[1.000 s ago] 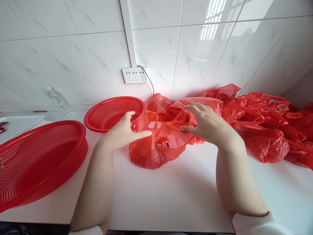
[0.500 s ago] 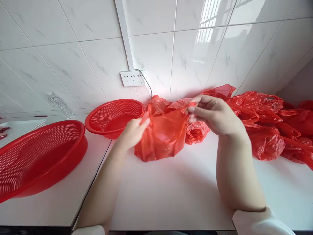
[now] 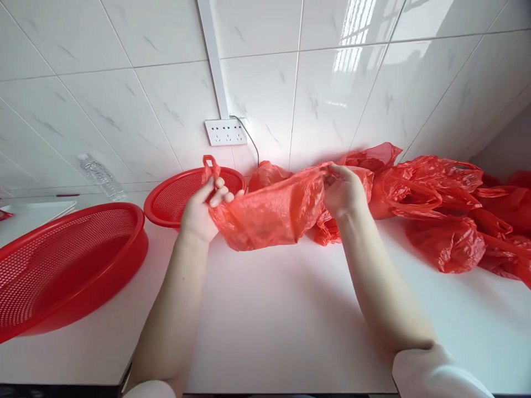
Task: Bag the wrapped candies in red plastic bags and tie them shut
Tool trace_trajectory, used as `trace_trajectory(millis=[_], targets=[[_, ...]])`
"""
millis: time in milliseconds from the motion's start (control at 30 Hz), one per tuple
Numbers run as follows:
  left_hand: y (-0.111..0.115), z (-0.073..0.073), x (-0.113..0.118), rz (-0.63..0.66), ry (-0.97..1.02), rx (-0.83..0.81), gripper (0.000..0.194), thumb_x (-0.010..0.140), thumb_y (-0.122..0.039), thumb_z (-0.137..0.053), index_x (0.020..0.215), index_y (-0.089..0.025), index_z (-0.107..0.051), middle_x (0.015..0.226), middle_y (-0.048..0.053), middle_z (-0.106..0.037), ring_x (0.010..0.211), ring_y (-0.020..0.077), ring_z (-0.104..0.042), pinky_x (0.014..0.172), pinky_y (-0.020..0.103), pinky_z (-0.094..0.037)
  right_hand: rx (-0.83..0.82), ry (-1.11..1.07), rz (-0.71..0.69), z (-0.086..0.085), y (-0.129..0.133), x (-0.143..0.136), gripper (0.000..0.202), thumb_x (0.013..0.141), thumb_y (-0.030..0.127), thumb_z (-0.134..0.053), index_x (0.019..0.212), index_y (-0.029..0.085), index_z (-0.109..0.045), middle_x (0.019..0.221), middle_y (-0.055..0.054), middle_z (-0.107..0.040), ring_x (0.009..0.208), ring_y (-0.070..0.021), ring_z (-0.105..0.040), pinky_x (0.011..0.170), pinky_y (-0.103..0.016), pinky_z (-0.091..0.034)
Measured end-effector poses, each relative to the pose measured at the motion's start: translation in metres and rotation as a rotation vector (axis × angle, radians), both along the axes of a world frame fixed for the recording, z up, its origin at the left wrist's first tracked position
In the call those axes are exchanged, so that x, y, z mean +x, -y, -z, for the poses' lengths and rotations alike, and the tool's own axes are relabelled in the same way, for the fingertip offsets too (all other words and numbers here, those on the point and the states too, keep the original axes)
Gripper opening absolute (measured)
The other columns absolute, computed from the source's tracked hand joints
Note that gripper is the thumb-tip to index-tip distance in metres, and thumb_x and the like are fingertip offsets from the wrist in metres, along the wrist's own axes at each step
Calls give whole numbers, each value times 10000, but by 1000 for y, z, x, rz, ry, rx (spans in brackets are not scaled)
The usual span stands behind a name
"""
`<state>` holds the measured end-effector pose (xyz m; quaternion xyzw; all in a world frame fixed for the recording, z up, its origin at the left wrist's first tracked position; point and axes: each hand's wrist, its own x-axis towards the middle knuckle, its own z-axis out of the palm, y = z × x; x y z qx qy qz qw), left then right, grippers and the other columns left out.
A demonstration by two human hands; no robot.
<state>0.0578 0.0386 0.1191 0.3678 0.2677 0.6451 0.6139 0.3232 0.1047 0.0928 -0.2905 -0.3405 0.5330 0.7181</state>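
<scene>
A thin red plastic bag is stretched sideways above the white tabletop, between my two hands. My left hand is closed on its left end, and a small handle loop sticks up above the fingers. At the other end my right hand grips the bag's upper edge, its fingertips partly hidden by the plastic. Behind the bag and right hand lie more crumpled red bags.
To the left stand a large red perforated basket and a smaller red basket near the wall. Farther back are a clear plastic bottle and a white tray. A socket strip with a cable is on the tiled wall.
My hands have moved apart, the left one leftward and up. The bag, hanging fuller before, is now pulled out wide and flatter, and raised a little.
</scene>
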Motion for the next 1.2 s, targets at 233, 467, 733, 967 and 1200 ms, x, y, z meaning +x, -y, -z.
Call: trace_trajectory(millis=[233, 467, 733, 967, 1200], targets=[[6, 10, 20, 280, -146, -182, 163, 761, -143, -665, 917, -155, -617, 661, -48, -408, 512, 42, -385, 531, 179, -424, 110, 316, -305, 0, 29, -34, 269, 881, 400, -535, 687, 222, -481, 584, 36, -421, 519, -130, -446, 627, -309, -493], [15, 19, 31, 483, -481, -83, 348, 815, -500, -713, 841, -189, -558, 563, -89, -264, 447, 28, -247, 422, 145, -208, 843, 1105, -239, -3, 59, -49, 291, 966, 220, -414, 1130, 240, -654, 1315, -61, -613, 1293, -258, -475, 1142, -526, -268], [15, 15, 33, 462, -538, -196, 455, 994, -480, -370, 809, -155, -629, 333, -61, -333, 290, 68, -327, 381, 177, -278, 533, 641, -554, 5, 43, -34, 305, 937, 352, -596, 1225, 252, -590, 1155, -61, -631, 906, -160, -639, 826, -361, -563], [6, 17, 28, 467, -239, -373, 513, 1030, -392, -282, 805, -132, -663, 511, 52, -619, 301, 63, -412, 341, 159, -321, 647, 491, -226, 0, 50, -36, 149, 814, 218, -750, 931, 233, -658, 872, -10, -617, 850, -146, -597, 794, -321, -536], [-2, 20, 15, 534, -116, -329, 408, 1009, -437, -386, 1148, -174, -665, 625, 33, -631, 506, 81, -611, 503, 142, -488, 848, 1082, -725, -14, 74, -30, 110, 885, 152, -613, 918, 226, -687, 950, -41, -667, 898, -176, -629, 816, -347, -530]])
